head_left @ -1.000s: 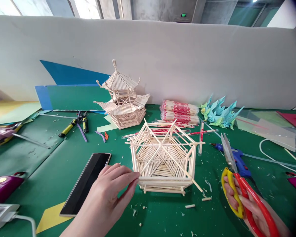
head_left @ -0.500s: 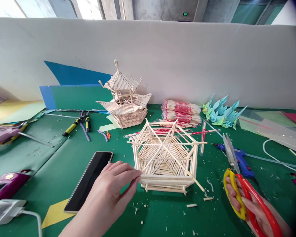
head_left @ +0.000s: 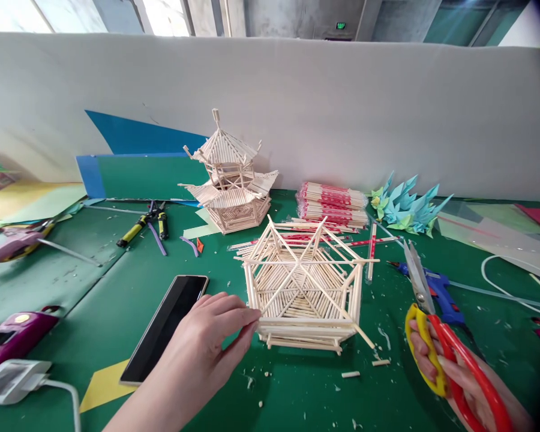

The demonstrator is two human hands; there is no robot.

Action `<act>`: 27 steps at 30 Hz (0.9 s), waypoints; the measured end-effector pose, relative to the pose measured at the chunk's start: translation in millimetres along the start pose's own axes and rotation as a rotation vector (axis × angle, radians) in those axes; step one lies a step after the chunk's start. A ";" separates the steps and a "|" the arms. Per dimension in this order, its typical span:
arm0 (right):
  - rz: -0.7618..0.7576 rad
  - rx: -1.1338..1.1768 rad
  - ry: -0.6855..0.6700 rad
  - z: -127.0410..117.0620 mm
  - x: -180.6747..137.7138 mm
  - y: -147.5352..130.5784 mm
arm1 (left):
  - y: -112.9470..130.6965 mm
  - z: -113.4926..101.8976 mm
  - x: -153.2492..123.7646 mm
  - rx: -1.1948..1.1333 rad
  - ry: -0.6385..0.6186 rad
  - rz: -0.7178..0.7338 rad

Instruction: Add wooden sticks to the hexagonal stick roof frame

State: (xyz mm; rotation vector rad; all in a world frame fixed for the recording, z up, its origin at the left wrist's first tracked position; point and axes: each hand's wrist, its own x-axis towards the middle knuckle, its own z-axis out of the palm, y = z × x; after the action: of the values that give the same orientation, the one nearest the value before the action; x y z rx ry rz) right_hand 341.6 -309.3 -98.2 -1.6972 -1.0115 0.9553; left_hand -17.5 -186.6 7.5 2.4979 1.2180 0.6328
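A six-sided frame of thin wooden sticks [head_left: 303, 327] stands on the green table, with crossing sticks over its top. At its front left corner, my left hand [head_left: 220, 336] pinches the frame between thumb and fingertips. My right hand [head_left: 470, 384] grips scissors [head_left: 443, 363] with one red and one yellow handle; the blades are nearly together and point away from me, apart from the frame. Two short cut stick pieces [head_left: 351, 374] lie in front of the frame. Behind it rises a finished-looking stick pagoda [head_left: 234, 198] with two roofs.
Packs of sticks [head_left: 333, 201] and blue-green folded paper [head_left: 407, 207] stand by the pale partition. A blue glue gun [head_left: 443, 294] lies beyond the scissors. Left are a phone [head_left: 166, 330], wire cutters [head_left: 144, 225], a purple device [head_left: 20, 336] and a white charger [head_left: 13, 381].
The view has shifted slightly, so everything sits a little further right. My left hand keeps its pinch on the frame, and the scissors stay at the right, tilted slightly differently.
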 end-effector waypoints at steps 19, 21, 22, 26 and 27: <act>0.407 0.536 0.068 -1.7 7.5 12.4 | -3.9 0.9 -0.6 -0.005 -0.016 0.020; 0.500 0.499 0.102 -7.2 12.2 20.0 | -4.0 0.6 -1.0 0.000 -0.032 0.012; 0.533 0.491 0.115 -9.4 14.3 23.2 | -3.9 0.3 -1.0 0.002 -0.041 0.007; 0.566 0.552 0.143 -12.1 17.7 27.5 | -3.2 -1.1 0.8 0.002 -0.055 -0.020; 0.564 0.568 0.149 -11.8 17.8 27.1 | -3.3 -1.3 1.3 0.001 -0.049 -0.025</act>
State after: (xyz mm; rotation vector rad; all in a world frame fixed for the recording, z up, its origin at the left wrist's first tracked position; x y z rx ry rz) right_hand 364.5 -303.4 -123.3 -1.5427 -0.1141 1.2985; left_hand -19.6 -183.5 7.5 2.4795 1.2300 0.5611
